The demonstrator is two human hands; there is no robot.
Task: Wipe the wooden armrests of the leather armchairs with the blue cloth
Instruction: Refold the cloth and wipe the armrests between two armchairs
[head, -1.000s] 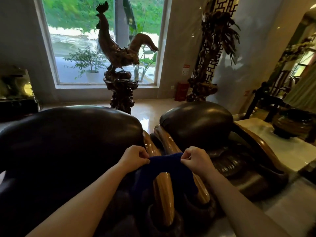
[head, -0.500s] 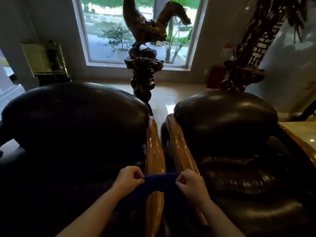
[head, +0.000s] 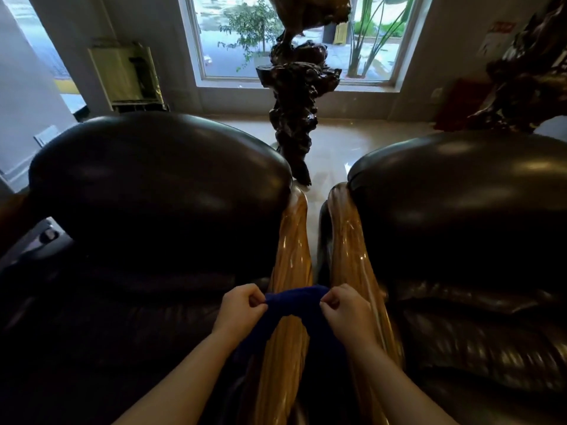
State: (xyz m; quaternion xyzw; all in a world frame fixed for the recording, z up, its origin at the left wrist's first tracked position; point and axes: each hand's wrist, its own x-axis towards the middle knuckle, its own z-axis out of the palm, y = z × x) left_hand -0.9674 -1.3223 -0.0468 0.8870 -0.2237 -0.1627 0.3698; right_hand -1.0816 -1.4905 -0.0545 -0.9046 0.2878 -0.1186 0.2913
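Item: blue cloth (head: 294,297), dark, stretched as a band across the wooden armrest (head: 290,250) of the left leather armchair (head: 153,191), its ends hanging down either side; a second wooden armrest (head: 348,240), belonging to the right leather armchair (head: 460,197), runs just beside it. Left hand (head: 241,308) and right hand (head: 345,308): fingers curled shut, each pinching one end of the cloth. Writing: a red-and-white notice (head: 495,38) on the far wall, too small to read.
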